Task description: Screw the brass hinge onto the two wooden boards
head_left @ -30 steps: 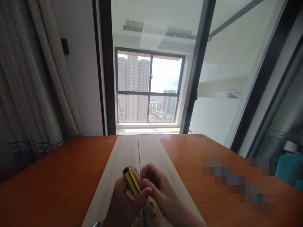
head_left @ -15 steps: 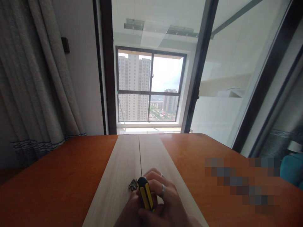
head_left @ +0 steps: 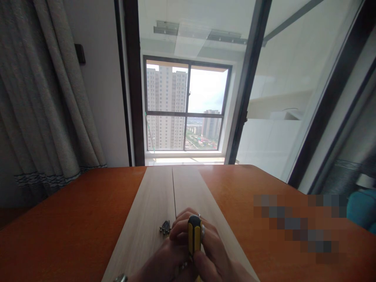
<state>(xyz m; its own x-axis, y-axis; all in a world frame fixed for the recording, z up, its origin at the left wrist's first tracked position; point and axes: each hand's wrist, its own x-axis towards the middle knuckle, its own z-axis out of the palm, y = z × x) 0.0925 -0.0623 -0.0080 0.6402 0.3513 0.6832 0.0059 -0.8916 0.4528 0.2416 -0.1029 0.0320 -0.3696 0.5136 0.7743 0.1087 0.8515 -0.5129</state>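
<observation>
Low in the middle of the head view, a yellow and black handle [head_left: 194, 236] stands nearly upright. My right hand [head_left: 216, 250], with rings on its fingers, is closed round that handle. Close against it on the left is my left hand [head_left: 169, 256], its fingers curled and partly hidden behind the right one; what it holds, if anything, cannot be made out. A small pile of several dark screws [head_left: 165, 227] lies just beyond my left hand on pale wood-look boards [head_left: 147, 215], which have a thin dark gap between them.
The boards lie on an orange-brown table [head_left: 73, 211]. Beyond its far edge are dark door frames and a window [head_left: 185, 105]. A grey curtain [head_left: 44, 98] hangs at the left. Part of the table at the right is pixelated.
The handle has moved right and gone from leaning to nearly upright. My left hand has shifted up and right beneath it, and a watch now shows at the bottom edge. The screws lie as before.
</observation>
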